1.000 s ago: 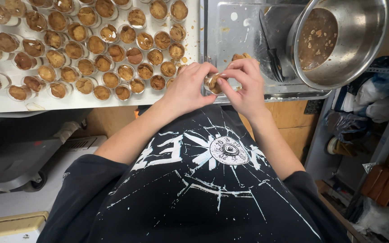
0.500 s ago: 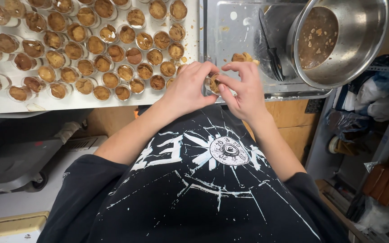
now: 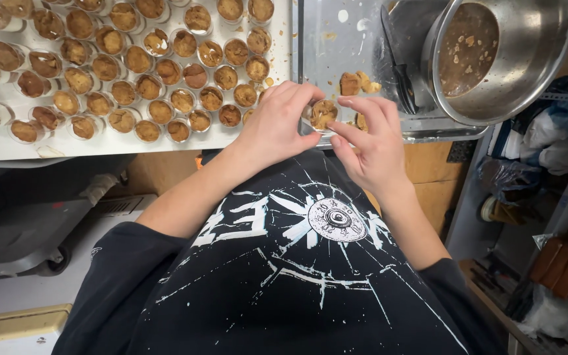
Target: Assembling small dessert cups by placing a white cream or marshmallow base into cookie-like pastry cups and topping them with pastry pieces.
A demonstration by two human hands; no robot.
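Both hands meet at the near edge of the table, closed around one small clear cup (image 3: 322,113) filled with brown crumble. The left hand (image 3: 276,128) curls around the cup from the left, thumb underneath and fingers over its far side; the right hand (image 3: 371,141) pinches it from the right with thumb and forefinger, its other fingers raised and spread. The cup sits directly between them, touching both, its open mouth tipped toward the wearer, so its axis runs roughly from the table edge back toward the person's chest. Neither hand is clearly nearer; the left wraps more of it. To the left, on the white table (image 3: 113,141), stand many rows of filled cups (image 3: 136,62). To the right lies a metal tray (image 3: 350,39) with a few loose biscuit pieces (image 3: 357,82), and a steel bowl (image 3: 534,52) of brown mixture rests at the tray's right end. Compared with half a second ago, little has moved: the hands have stayed in the same spot, still gripping the cup, with the right fingers only slightly shifted.
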